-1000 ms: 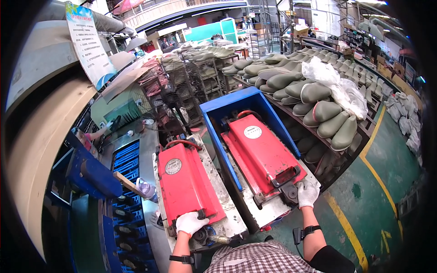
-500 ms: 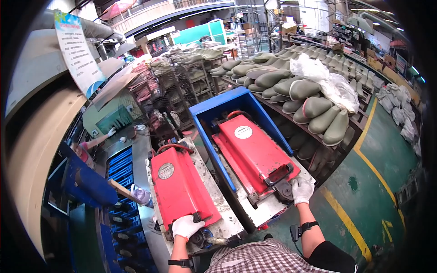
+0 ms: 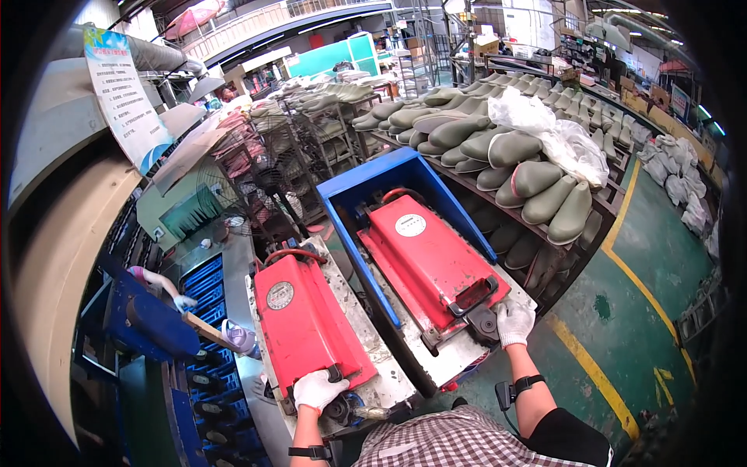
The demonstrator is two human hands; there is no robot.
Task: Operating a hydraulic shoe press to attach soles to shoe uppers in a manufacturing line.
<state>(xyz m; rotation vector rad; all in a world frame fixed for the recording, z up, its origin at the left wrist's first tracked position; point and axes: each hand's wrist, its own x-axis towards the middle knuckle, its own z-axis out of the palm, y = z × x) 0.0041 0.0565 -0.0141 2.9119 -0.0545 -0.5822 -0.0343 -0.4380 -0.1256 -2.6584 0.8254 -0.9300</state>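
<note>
— While both hands are on these red moulds, what worries you most?

— Pinching, I'd say. My left hand is curled over the near edge of the left mould, fingers closed around what looks like its black handle. My right hand is wrapped on the black latch at the near end of the right mould. Each mould lies flat on its own metal counter, directly ahead of the hand that holds it.

— Pinching how?

— If a lid drops or shifts while my fingers sit at the seam, the gloves won't save much. I judge these as heavy, and probably hot.

— Anything else near you?

— A red hose loops at the far end of the left mould; a hard tug could strain it. Beyond my right hand, the blue housing stands close around the mould, so a knuckle could knock it.

— And your grip?

— White cotton gloves on smooth metal can slip, especially working two sides at once. To the right of my right hand, past the rack of green boots, the floor drops away, so leaning is risky.
</note>
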